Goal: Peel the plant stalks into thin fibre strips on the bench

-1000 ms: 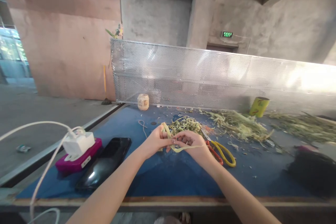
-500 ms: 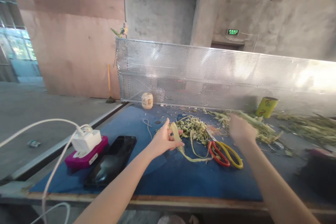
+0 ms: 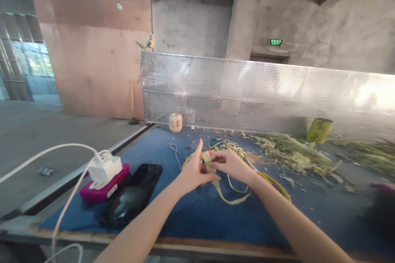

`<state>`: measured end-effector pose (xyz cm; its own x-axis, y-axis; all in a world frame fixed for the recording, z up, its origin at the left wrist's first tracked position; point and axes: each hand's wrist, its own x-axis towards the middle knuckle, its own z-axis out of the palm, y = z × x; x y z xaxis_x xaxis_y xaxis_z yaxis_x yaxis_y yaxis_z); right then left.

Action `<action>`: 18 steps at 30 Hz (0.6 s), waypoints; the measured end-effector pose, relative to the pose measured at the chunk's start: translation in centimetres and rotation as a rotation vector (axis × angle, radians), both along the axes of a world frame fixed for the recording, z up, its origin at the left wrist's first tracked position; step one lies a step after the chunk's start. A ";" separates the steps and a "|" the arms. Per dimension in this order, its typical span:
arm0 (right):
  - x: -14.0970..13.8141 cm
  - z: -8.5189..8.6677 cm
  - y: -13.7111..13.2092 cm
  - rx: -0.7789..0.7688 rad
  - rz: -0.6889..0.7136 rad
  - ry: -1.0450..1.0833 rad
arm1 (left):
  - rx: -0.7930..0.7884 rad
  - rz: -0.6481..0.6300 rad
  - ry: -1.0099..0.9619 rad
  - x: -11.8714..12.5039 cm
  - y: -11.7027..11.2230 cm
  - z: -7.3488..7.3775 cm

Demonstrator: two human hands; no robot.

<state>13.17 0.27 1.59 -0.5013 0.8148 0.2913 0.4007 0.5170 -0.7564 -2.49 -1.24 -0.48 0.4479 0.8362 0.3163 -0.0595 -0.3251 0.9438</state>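
Note:
A pale yellow-green flat plant strip [image 3: 207, 158] is looped over the fingers of my left hand [image 3: 194, 174], whose thumb points up. My right hand [image 3: 233, 166] is at its right side, fingertips pinched on the same strip. The strip's long tail hangs below both hands and curls on the blue tabletop [image 3: 197, 218]. Behind the hands, a heap of shredded plant bits [image 3: 227, 146] is partly covered. Scissors [image 3: 280, 187] lie under my right forearm; a yellow handle loop shows, and the red one is hidden.
On the left lie a black phone [image 3: 135, 193] and a magenta power strip [image 3: 105, 187] with a white charger and cable. A twine ball [image 3: 175, 123] stands by the perforated metal screen [image 3: 216, 90]. Loose fibres [image 3: 286, 152] and a yellow-green can [image 3: 319, 130] are at the right.
My right hand has come from the fibre pile on the right to my left hand and grasped the strip. My left hand keeps its hold. The view has tilted slightly up.

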 end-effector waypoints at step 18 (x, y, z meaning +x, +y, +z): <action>1.7 -1.7 0.2 0.097 -0.088 -0.004 | -0.032 0.224 -0.020 0.6 0.2 0.5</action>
